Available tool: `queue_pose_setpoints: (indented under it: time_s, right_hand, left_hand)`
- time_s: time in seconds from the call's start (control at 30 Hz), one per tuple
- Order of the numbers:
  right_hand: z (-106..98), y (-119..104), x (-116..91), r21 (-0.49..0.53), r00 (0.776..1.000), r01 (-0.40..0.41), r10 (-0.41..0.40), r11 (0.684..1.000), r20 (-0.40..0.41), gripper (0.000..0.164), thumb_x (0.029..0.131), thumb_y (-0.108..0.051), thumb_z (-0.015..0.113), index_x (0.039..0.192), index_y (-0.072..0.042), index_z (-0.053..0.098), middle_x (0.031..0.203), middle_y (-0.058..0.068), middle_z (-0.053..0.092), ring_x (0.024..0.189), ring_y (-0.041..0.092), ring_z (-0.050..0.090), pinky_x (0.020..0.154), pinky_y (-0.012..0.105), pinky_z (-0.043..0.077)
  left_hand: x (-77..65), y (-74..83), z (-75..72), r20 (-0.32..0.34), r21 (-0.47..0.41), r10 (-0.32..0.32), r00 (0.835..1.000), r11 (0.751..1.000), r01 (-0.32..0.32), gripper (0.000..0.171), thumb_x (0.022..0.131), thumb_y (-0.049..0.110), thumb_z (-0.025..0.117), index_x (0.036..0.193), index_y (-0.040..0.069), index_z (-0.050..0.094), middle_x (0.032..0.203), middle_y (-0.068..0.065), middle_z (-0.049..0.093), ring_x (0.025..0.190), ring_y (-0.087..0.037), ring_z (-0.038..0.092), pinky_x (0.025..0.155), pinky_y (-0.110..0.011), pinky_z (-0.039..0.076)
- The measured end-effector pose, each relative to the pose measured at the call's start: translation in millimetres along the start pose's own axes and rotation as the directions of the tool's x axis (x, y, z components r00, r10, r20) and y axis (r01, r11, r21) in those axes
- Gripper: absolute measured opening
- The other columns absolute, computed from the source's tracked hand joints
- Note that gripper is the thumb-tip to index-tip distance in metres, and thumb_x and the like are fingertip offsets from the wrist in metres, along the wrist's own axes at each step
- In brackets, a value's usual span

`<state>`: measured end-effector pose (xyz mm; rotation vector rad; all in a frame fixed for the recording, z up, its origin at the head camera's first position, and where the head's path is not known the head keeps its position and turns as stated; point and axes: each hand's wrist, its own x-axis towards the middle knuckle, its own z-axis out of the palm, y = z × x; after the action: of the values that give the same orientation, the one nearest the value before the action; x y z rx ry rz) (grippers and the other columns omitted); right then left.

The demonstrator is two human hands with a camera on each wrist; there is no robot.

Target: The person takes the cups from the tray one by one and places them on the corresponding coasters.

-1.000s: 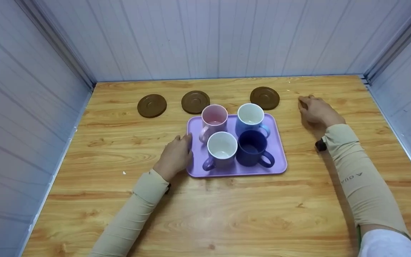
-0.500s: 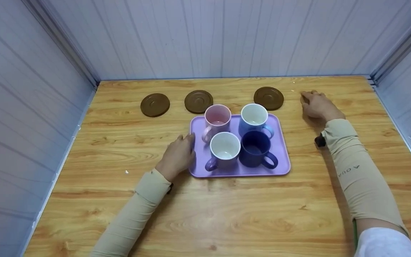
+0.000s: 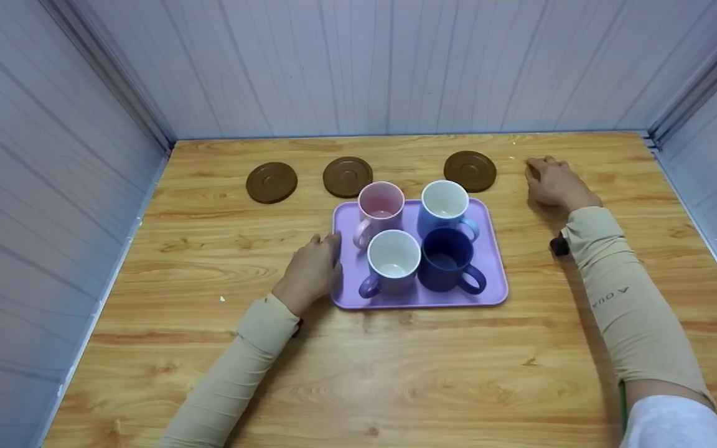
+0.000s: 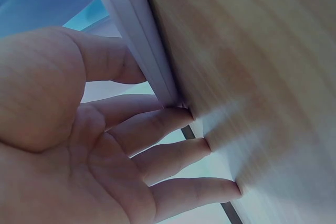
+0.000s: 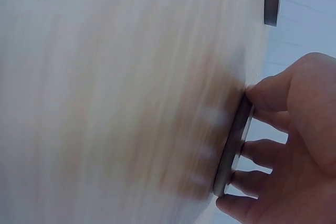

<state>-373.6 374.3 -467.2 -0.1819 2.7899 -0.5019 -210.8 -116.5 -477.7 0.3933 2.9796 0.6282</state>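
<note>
A lilac tray bears a pink mug, a light blue mug, a purple mug with white inside and a dark blue mug. At its left edge, my left hand holds the rim; in the left wrist view the thumb meets the rim and several fingertips touch the table. Right of the tray, my right hand grips a flat brown coaster by its edge, low on the table. From above, this coaster is mostly hidden under the hand.
Brown coasters lie along the back of the wooden table: one at the left, one behind the pink mug, one behind the light blue mug. Pale panel walls enclose the back and both sides.
The head view has shifted slightly. My right hand has moved a little farther back and left, then stays almost still. The left hand, tray and mugs keep their places.
</note>
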Motion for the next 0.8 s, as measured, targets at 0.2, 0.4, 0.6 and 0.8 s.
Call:
queue_pose_setpoints:
  time_s: [0.2,0.4,0.6,0.8]
  right_hand:
    - [-1,1,1,0.006,1.0,-0.004,0.004,1.0,0.013,0.066,0.107,-0.03,0.033,0.166,-0.007,0.015,0.166,0.036,0.003,0.15,0.06,0.0,0.117,0.075,0.012]
    - [-1,3,-3,0.044,1.0,0.018,-0.017,0.999,-0.02,0.068,0.108,-0.037,0.034,0.166,-0.009,0.015,0.165,0.038,-0.001,0.149,0.063,-0.005,0.117,0.075,0.006]
    - [-18,-6,-13,0.099,0.99,0.053,-0.04,0.994,-0.134,0.073,0.106,-0.042,0.039,0.166,-0.009,0.015,0.165,0.037,0.001,0.148,0.063,-0.008,0.118,0.074,0.005]
    - [-37,-30,-28,0.13,0.968,0.059,-0.025,0.99,-0.248,0.068,0.106,-0.036,0.036,0.164,-0.005,0.023,0.166,0.033,0.014,0.153,0.056,0.005,0.12,0.07,0.013]
  left_hand:
    - [0.2,1.1,0.0,-0.001,0.0,-0.007,1.0,1.0,0.007,0.05,0.097,0.007,0.057,0.146,-0.003,0.054,0.141,-0.024,0.062,0.129,-0.052,0.056,0.101,-0.067,0.048]
    - [0.0,1.6,2.2,-0.01,0.005,-0.005,1.0,1.0,0.005,0.048,0.098,0.007,0.056,0.145,-0.003,0.055,0.139,-0.023,0.063,0.127,-0.051,0.057,0.098,-0.067,0.05]
    - [0.7,1.8,1.6,-0.007,-0.004,0.005,1.0,1.0,-0.005,0.05,0.097,0.007,0.057,0.146,-0.003,0.054,0.14,-0.024,0.062,0.128,-0.053,0.056,0.1,-0.066,0.049]
    - [-0.5,0.3,0.2,-0.01,-0.007,0.006,1.0,1.0,-0.006,0.048,0.097,0.007,0.057,0.143,-0.004,0.056,0.135,-0.026,0.064,0.128,-0.054,0.056,0.1,-0.066,0.049]
